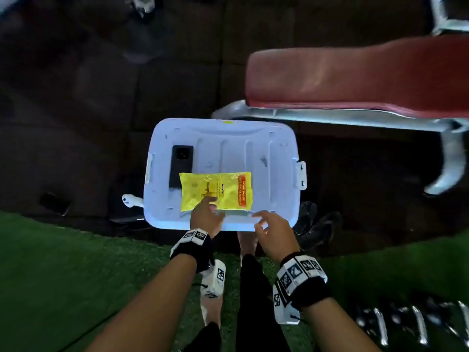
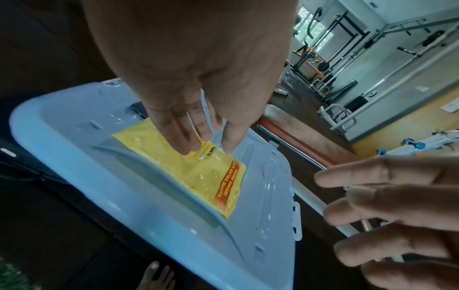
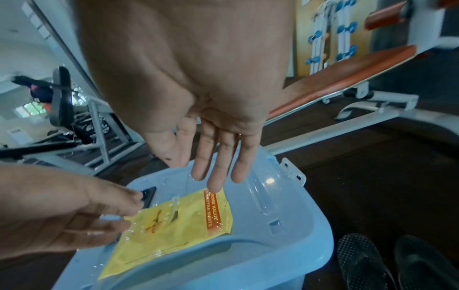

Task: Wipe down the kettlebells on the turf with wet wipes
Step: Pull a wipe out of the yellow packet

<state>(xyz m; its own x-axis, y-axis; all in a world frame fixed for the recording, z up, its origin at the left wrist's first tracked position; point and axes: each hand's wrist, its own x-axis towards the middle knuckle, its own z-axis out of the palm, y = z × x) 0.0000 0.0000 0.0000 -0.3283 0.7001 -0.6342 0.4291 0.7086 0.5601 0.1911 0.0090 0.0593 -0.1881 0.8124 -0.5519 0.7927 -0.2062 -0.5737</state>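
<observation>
The job looks barely begun. The yellow wipes packet lies flat on the pale blue bin lid at the centre of the head view, partly overlapping a dark phone to its left. The left hand reaches onto the packet's middle, fingertips down on its label; whether they only press there or pinch the flap I cannot tell. The right hand hovers at the lid's near edge, lower centre, its grip released, fingers straight and spread, touching nothing. No wipe is out yet (none shows in any hand). Dark, blurred shapes with bright handles on the green turf at lower right may be the kettlebells; they appear untouched. Left, by my reading: opening the packet, drawing a wipe, and all the wiping.
</observation>
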